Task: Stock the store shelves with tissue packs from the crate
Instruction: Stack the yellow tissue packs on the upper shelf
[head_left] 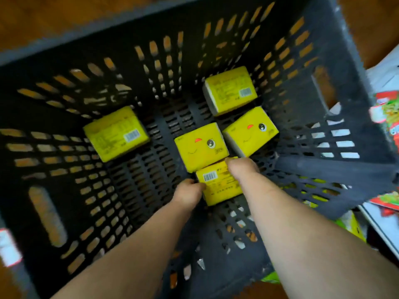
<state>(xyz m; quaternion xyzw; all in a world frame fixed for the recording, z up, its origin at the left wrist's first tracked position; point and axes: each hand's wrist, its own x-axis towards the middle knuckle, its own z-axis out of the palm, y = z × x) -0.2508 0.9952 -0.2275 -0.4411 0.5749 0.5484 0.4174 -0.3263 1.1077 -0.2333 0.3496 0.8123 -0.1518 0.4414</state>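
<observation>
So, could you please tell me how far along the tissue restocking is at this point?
Done: the crate looks mostly emptied, with much bare floor showing; the shelves are out of view. In hand: the left hand and right hand both grip the nearest pack, barcode up. Left: four packs on the crate floor: left pack, centre pack, right pack, far pack.

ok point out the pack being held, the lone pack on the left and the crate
held pack [218,188]: head view, its printed face
lone left pack [116,133]: head view, middle of top face
crate [354,100]: head view, bare right wall
</observation>
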